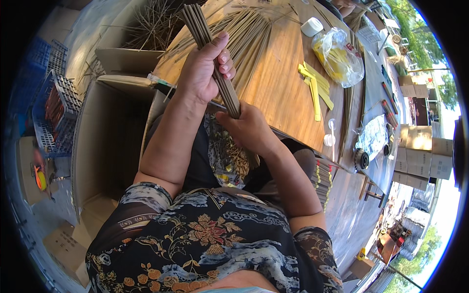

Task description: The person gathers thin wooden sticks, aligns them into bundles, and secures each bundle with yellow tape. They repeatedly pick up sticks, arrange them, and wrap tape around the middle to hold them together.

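From the head view, the bundle of thin brown sticks (pixel 225 93) slants up in front of the person, just off the near edge of the wooden desk (pixel 281 68), where loose sticks (pixel 246 27) of like kind lie fanned out; I'd judge the bundle light for its length, stiff along its run, yet brittle stick by stick, so a hard bend or twist could snap a few; the surfaces look dry and matt, so slipping seems less of a worry than single sticks sliding lengthwise out of the bunch; the best hold is probably a full wrap near the middle, with a second hand to keep the ends level; the left hand (pixel 209 63) is wrapped about the upper part, thumb lying along the sticks and fingers curled round the far side, its forearm rising steeply; the right hand (pixel 249 124) covers the lower end, back upward and thumb pointing inward, its forearm angled in from the right; its fingers are hidden beneath, so I cannot tell how firmly they pinch.
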`<state>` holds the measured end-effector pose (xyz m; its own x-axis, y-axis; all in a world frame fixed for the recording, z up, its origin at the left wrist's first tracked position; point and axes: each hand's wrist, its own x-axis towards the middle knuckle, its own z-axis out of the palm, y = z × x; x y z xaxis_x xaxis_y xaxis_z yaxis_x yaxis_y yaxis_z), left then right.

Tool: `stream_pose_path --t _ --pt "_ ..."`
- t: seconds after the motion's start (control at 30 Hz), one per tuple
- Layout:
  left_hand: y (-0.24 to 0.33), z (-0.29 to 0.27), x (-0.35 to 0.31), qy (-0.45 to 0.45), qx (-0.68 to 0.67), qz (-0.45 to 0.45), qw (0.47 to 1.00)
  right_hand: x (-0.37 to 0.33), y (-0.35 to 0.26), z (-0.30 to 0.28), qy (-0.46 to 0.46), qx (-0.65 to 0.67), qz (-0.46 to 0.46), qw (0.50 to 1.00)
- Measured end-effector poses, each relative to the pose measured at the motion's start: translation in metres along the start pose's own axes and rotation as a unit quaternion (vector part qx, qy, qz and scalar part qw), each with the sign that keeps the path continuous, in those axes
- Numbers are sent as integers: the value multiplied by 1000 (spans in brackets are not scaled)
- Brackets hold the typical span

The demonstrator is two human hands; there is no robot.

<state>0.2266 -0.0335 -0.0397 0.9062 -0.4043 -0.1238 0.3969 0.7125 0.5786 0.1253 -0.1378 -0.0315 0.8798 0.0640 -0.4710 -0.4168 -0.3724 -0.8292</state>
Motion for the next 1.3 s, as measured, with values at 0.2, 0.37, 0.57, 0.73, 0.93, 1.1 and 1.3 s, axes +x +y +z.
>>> stream_pose_path --t 0.2,0.37,0.57,0.73,0.93,1.1,1.3 --pt "-2 -8 5 -73 -42 41 996 0 3 -1 4 78 -9 997" --pt "0 -2 4 -65 -89 56 992 -2 7 -10 -11 150 -36 988" --pt "-8 10 -11 67 141 108 982 -8 9 -18 39 184 -53 981" --pt "-24 37 -37 -11 269 176 947 -21 7 -22 61 180 -51 980" --pt "-39 39 -53 -18 402 237 885 -35 11 -23 43 187 -98 977" --pt "-25 41 -58 -58 458 235 855 -48 10 -24 22 175 -104 979" --pt "7 56 -56 -43 369 299 879 -59 10 -24 -14 161 -94 982"
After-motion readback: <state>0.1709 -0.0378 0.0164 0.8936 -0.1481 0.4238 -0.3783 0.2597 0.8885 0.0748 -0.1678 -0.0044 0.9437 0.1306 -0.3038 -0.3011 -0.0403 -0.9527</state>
